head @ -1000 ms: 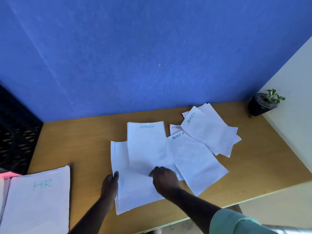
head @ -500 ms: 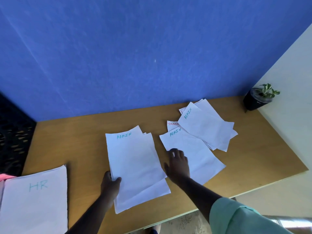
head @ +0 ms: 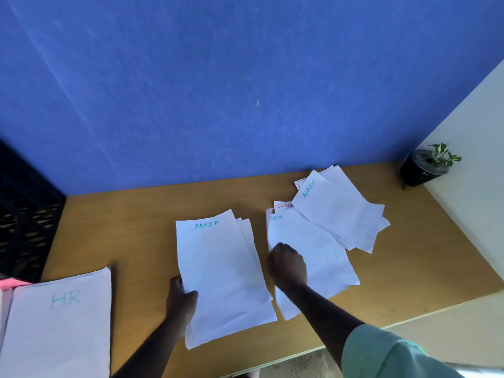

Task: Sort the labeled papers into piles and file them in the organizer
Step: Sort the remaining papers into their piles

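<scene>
Two bare hands work over a wooden worktop (head: 136, 241) in the head view, which has a blue wall filling the upper frame; at centre lies the ADMIN pile (head: 221, 271), several white sheets loosely squared with the green word ADMIN on the top one; the left hand (head: 181, 298), at lower centre, holds that pile's lower left edge, its thumb lying on the top sheet and its fingers hidden beneath, so the grip is closed on the paper. Just right of the pile, the right hand (head: 287, 264) has its fingers curled down onto the left edge of a loose sheet (head: 321, 255) whose green label is blurred; whether this grip pinches the sheet or only presses it cannot be told. Above and right of that sheet lies a scattered heap (head: 343, 211), overlapping it; one sheet there reads ADMIN, and a red FINAN label (head: 283, 205) peeks out beneath. At the lower left of the frame sits the HR pile (head: 62, 323), well apart from the others, with a pink edge (head: 11, 284) showing at its upper left corner. A small potted plant (head: 425, 166) stands at the worktop's upper right corner; a dark perforated panel (head: 24, 222) fills the left edge; a green sleeve (head: 387, 356) shows at lower right.
</scene>
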Demonstrator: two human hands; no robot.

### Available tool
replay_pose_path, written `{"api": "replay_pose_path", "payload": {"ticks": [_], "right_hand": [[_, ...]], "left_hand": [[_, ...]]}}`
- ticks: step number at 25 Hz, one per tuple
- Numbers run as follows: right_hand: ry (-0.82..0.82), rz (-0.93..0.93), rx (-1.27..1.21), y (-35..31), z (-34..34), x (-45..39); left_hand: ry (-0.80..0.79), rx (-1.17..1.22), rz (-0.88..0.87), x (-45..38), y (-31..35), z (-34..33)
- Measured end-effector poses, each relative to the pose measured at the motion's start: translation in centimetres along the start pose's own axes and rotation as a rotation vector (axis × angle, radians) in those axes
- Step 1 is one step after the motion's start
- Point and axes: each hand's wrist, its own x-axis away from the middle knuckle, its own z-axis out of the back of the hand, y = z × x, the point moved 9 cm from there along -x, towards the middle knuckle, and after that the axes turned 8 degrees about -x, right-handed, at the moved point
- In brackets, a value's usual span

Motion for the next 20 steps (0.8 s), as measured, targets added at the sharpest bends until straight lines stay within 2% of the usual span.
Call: {"api": "replay_pose_path", "payload": {"ticks": [3, 5, 9, 11, 13, 16, 18, 20], "right_hand": [[-0.069, 0.073, -0.187, -6.0, -2.0, 0.2], [-0.123, 0.046, -0.287, -8.7, -3.8, 0.5], [-0.405, 0.026, -0.502, -12.2, -8.1, 1.8], [-0.459, 0.099, -0.549, -12.8, -8.3, 2.2], [-0.370, 0.125, -0.543, -11.7, -6.7, 1.5], [-0.139, 0.062, -0.428, -7.2, -2.4, -0.9], [-0.057, 0.011, -0.230, -3.5, 0.2, -2.8], [-0.063, -0.058, -0.018, 0.2, 2.0, -4.7]], "left_hand": [[0.059, 0.077, -0.014, -0.2, 1.0, -0.2], [0.010, 0.142, -0.045, -0.3, 2.1, -0.8], [-0.041, 0.215, -0.216, 0.6, 4.6, -0.7], [-0.049, 0.156, -0.256, 0.6, 4.6, -0.6], [-0.064, 0.112, -0.173, 0.1, 3.3, -0.7], [0.005, 0.047, -0.019, -0.6, 1.7, -0.4], [-0.008, 0.024, -0.003, -0.6, 2.0, -1.1], [-0.017, 0.024, 0.002, -0.7, 2.2, -1.7]]}}
